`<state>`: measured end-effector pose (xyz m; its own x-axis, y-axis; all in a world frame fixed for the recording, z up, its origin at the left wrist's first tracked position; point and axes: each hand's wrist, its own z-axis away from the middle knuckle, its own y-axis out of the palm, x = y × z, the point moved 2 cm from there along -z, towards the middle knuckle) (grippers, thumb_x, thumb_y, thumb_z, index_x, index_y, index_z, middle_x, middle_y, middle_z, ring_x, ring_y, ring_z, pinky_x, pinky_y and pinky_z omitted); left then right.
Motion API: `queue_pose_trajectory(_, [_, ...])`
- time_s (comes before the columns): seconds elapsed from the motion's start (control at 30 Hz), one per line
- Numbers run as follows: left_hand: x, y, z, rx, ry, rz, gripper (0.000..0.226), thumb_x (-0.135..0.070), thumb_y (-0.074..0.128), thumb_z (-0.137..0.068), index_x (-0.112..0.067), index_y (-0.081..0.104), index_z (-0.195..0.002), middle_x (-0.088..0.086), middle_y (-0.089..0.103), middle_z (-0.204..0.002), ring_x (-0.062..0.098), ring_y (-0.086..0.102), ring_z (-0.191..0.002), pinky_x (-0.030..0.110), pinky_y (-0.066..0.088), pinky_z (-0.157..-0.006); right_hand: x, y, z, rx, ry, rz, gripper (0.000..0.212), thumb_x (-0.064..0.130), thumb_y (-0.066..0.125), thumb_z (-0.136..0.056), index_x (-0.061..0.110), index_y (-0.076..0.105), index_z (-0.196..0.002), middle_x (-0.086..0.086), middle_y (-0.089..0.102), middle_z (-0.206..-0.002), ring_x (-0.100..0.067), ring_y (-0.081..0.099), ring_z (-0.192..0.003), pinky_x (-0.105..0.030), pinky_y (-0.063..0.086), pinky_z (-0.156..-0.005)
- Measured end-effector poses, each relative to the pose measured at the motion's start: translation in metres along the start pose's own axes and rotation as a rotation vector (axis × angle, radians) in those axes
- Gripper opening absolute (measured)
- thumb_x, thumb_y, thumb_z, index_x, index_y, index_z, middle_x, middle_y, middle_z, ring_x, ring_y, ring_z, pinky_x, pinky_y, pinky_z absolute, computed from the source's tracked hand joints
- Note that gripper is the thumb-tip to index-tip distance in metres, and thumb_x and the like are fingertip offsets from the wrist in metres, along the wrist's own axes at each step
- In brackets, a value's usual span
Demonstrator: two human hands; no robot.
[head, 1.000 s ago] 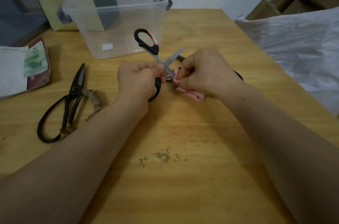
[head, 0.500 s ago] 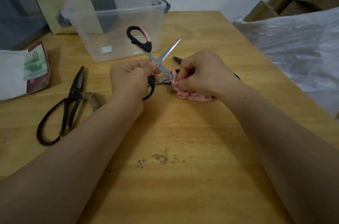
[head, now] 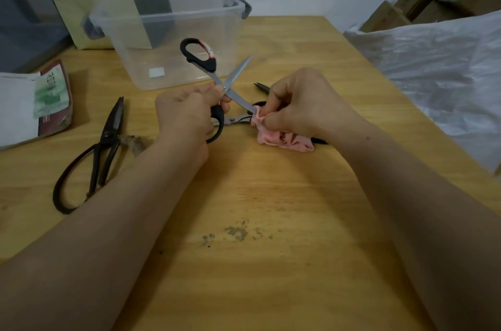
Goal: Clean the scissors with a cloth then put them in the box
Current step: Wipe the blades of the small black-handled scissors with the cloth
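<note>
Left hand [head: 187, 111] grips the open scissors [head: 217, 78] by one handle – right hand [head: 301, 102] fingers pinch a pink cloth [head: 282, 138] round the near blade tip; clear box [head: 173, 32] lies just beyond.

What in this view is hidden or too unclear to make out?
Head view only:
1. Held scissors: one blade tip is wrapped in the pink cloth that the right hand pinches.
2. Their lower handle: mostly covered by the left hand.
3. Dark scissors behind: mostly under the right hand.
4. Packet: cut off by the left edge.
</note>
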<state>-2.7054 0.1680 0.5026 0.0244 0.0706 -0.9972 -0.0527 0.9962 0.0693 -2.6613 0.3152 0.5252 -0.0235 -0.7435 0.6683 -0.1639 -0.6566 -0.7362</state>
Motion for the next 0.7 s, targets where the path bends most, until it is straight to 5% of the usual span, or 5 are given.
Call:
queue_pose_trajectory(0.1, [-0.004,-0.012,-0.008,-0.061,-0.011,0.042,0.015,-0.015,0.061,-0.090,-0.008,0.067,-0.078,0.003,0.061,-0.063,0.007,0.048,-0.048,0.015,0.028,-0.036,-0.005,-0.008,0.003,-0.020,0.061,0.077,0.021,0.011,0.075,-0.074,0.024,0.066,-0.061,0.011,0.062,-0.066,-0.005,0.060,-0.068,-0.019,0.047,-0.056])
queue_pose_trajectory(0.27, [-0.001,-0.005,-0.002,0.027,0.041,-0.051,0.020,-0.009,0.061,-0.089,-0.014,0.066,-0.070,0.005,0.062,-0.066,0.014,0.052,-0.063,0.015,0.031,-0.040,-0.007,-0.027,0.003,-0.406,-0.045,0.114,0.014,0.010,0.067,-0.076,0.023,0.068,-0.080,0.011,0.064,-0.085,-0.007,0.060,-0.085,-0.029,0.052,-0.073])
queue_pose_trajectory(0.4, [0.000,0.006,0.004,0.126,0.010,-0.037,0.021,0.007,0.059,-0.083,-0.009,0.064,-0.072,0.013,0.061,-0.069,0.009,0.051,-0.046,0.010,0.030,-0.035,0.001,-0.012,0.003,-0.314,-0.145,-0.022,0.017,0.011,0.072,-0.075,0.024,0.072,-0.087,0.019,0.063,-0.077,0.002,0.060,-0.077,-0.006,0.045,-0.067])
queue_pose_trajectory(0.5, [0.000,0.012,0.014,0.201,0.044,-0.012,0.021,0.011,0.056,-0.084,-0.006,0.065,-0.074,0.010,0.059,-0.063,0.000,0.045,-0.034,0.008,0.031,-0.035,0.005,0.004,0.005,-0.217,-0.147,-0.152,0.011,0.019,0.072,-0.080,0.023,0.075,-0.090,0.013,0.068,-0.076,-0.004,0.065,-0.072,-0.012,0.051,-0.065])
queue_pose_trajectory(0.7, [0.003,0.013,0.016,0.166,0.014,0.004,0.029,0.009,0.060,-0.083,-0.013,0.064,-0.064,0.004,0.062,-0.054,0.009,0.054,-0.047,0.010,0.031,-0.035,-0.001,0.016,-0.003,-0.226,-0.088,-0.172,0.005,0.018,0.073,-0.082,0.021,0.076,-0.086,0.017,0.059,-0.060,0.002,0.057,-0.047,-0.015,0.047,-0.048])
